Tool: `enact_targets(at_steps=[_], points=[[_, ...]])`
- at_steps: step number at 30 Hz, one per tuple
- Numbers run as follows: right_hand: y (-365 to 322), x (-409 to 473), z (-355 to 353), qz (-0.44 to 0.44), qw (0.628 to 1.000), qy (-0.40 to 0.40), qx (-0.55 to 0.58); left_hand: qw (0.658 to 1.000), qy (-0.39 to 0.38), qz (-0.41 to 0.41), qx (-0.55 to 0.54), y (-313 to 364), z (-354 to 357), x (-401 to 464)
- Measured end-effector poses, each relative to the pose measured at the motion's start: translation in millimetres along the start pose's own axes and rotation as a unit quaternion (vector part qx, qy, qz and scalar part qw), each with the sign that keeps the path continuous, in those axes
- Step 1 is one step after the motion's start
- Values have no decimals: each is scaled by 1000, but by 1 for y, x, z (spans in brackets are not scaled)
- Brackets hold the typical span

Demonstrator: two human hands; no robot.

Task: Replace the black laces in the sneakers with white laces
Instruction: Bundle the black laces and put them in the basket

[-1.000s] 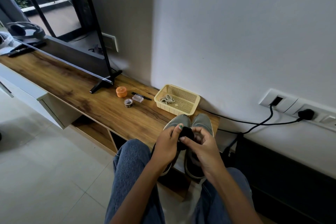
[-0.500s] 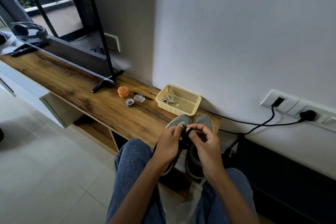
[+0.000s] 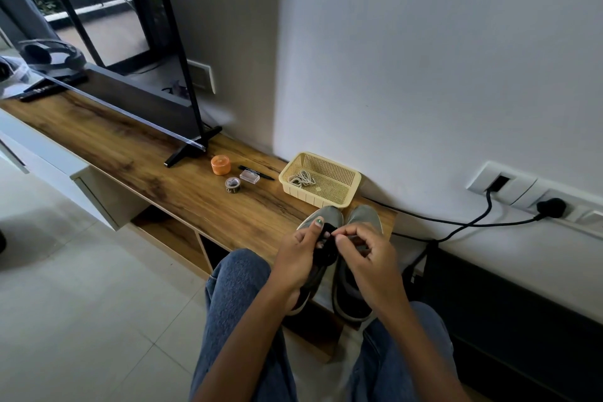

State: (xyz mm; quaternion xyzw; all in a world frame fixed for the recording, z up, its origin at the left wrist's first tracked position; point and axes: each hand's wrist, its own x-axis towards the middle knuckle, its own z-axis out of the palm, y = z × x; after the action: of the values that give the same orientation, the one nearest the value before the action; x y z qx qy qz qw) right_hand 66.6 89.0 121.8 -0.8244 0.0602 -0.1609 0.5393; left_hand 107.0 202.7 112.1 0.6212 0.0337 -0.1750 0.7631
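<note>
Two grey sneakers stand side by side at the right end of the wooden bench, the left sneaker and the right sneaker with toes toward the wall. Above the left one, my left hand and my right hand both hold a dark bundle of black lace between their fingertips. My hands hide most of the shoes' eyelets. A coil of white laces lies in the yellow basket just behind the sneakers.
On the bench to the left are an orange round tub, a tape roll, a small clear box and a black pen. A TV foot stands further left. A black cable runs to the wall socket on the right.
My fingers have kept working the black lace bundle over the left sneaker, and the hands have shifted slightly. The sneakers and the basket have stayed put.
</note>
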Motion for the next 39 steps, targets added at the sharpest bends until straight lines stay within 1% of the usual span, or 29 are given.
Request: enact_targets(at_steps=[3, 7, 9, 11, 14, 16, 18, 21, 23, 25, 26, 29, 30, 32, 34, 36, 39], points=[[4, 0, 2, 7, 999, 12, -35, 1000, -2, 3, -16, 2, 1, -2], [3, 1, 3, 67, 998, 10, 13, 999, 4, 29, 38, -2, 1, -3], [0, 1, 0, 113, 991, 21, 64, 996, 16, 44, 73, -5, -1, 0], [-3, 2, -4, 169, 976, 23, 135, 992, 29, 67, 107, -7, -3, 3], [-7, 5, -8, 264, 936, 9, 233, 977, 38, 114, 176, -8, -4, 5], [-8, 6, -8, 302, 921, 14, 247, 961, 44, 146, 229, -9, -3, 5], [-7, 6, -8, 300, 928, 20, 220, 946, 51, 167, 272, -11, -3, 5], [-5, 5, -11, 246, 960, 34, 131, 924, 53, 190, 328, -13, -7, 7], [-5, 6, -11, 236, 965, 27, 109, 918, 48, 200, 339, -14, -9, 8], [-6, 8, -12, 262, 957, 8, 124, 917, 43, 202, 342, -14, -9, 8], [-7, 10, -12, 287, 946, -5, 152, 917, 43, 200, 343, -14, -9, 8], [-8, 12, -16, 362, 894, -35, 261, 922, 47, 196, 331, -15, -8, 10], [-7, 12, -19, 368, 887, -41, 274, 926, 50, 193, 322, -16, -9, 11], [-3, 12, -24, 348, 899, -50, 260, 938, 61, 172, 294, -17, -12, 13], [2, 12, -28, 306, 929, -52, 203, 957, 68, 140, 245, -18, -17, 16], [6, 11, -30, 270, 953, -40, 134, 976, 61, 108, 181, -17, -18, 17], [8, 8, -23, 230, 969, -12, 86, 992, 36, 55, 105, -14, -15, 13]])
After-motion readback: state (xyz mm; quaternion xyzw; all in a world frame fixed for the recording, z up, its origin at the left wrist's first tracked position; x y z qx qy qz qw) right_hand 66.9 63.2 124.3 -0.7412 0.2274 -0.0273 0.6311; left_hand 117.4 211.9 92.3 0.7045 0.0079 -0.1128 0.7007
